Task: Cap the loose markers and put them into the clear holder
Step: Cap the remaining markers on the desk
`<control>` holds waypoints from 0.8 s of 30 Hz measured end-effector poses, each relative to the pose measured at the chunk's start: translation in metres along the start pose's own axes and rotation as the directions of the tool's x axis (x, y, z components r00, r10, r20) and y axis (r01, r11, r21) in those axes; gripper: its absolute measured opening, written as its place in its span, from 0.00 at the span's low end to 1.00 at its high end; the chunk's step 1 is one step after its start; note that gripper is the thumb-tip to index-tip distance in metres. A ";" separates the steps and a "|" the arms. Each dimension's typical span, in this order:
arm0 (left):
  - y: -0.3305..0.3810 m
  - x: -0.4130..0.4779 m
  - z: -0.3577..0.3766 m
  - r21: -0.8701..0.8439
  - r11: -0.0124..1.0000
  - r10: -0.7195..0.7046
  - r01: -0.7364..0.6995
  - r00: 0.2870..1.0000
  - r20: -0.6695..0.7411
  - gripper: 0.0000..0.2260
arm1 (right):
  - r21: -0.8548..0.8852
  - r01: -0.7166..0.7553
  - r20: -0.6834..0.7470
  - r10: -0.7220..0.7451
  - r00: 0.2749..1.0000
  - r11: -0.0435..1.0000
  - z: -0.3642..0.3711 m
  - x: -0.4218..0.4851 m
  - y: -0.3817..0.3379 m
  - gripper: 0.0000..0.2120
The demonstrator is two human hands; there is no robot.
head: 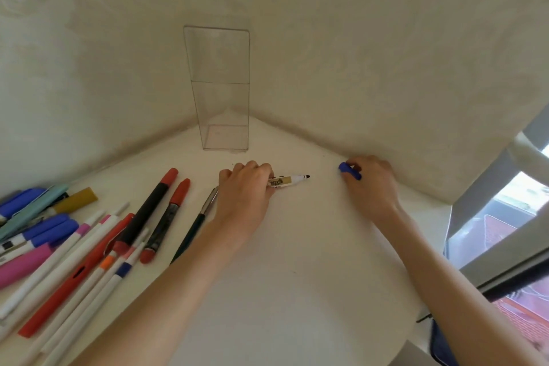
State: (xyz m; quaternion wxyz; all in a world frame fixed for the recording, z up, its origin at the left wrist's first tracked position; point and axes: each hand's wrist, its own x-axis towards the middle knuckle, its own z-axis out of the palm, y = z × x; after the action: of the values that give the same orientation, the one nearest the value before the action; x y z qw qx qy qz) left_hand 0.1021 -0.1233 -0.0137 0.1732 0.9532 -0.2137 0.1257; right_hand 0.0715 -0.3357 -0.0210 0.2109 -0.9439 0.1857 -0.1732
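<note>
Head camera is showing the left grip [246, 184] curling round the barrel of an uncapped white marker [289, 180] low over the worktop [297, 261], its long axis running sideways and its black tip pointing towards the right grip [371, 184], which is pinching a blue cap [350, 171] near that tip but not touching it; which way the cap's mouth is facing I cannot tell. The clear holder [219, 83] is standing upright in the corner behind, nearer the left grip
</note>
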 end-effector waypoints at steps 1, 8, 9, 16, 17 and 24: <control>-0.001 -0.002 -0.003 -0.058 0.998 0.000 -0.002 1.000 -0.028 0.08 | 0.095 -0.008 -0.018 0.010 1.000 0.995 -0.004 -0.003 -0.006 0.12; -0.017 -0.052 -0.047 -0.575 0.817 -0.084 -0.040 0.979 -0.187 0.05 | 0.847 -0.007 -0.016 0.039 0.999 0.532 -0.032 -0.032 -0.071 0.13; -0.018 -0.060 -0.049 -0.599 0.799 -0.076 -0.048 0.981 -0.180 0.06 | 0.934 -0.079 0.074 0.028 0.997 0.348 -0.030 -0.037 -0.079 0.10; -0.020 -0.070 -0.041 -0.617 0.786 -0.053 -0.052 0.987 -0.150 0.05 | 0.923 -0.349 0.343 -0.065 0.937 -0.163 -0.006 -0.044 -0.092 0.06; -0.020 -0.070 -0.041 -0.618 0.784 -0.053 -0.054 0.987 -0.153 0.05 | 0.925 -0.347 0.341 -0.068 0.938 -0.156 -0.006 -0.044 -0.091 0.07; -0.024 -0.071 -0.040 -0.583 0.809 -0.035 -0.073 0.984 -0.172 0.06 | 0.973 -0.212 0.224 -0.162 0.961 0.088 -0.006 -0.052 -0.095 0.07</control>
State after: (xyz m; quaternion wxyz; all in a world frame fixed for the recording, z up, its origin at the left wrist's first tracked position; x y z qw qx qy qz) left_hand 0.0439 -0.0617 -0.0064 0.4759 0.8360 -0.2357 0.1383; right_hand 0.0499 -0.2353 0.0149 0.8187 -0.5623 0.0047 -0.1165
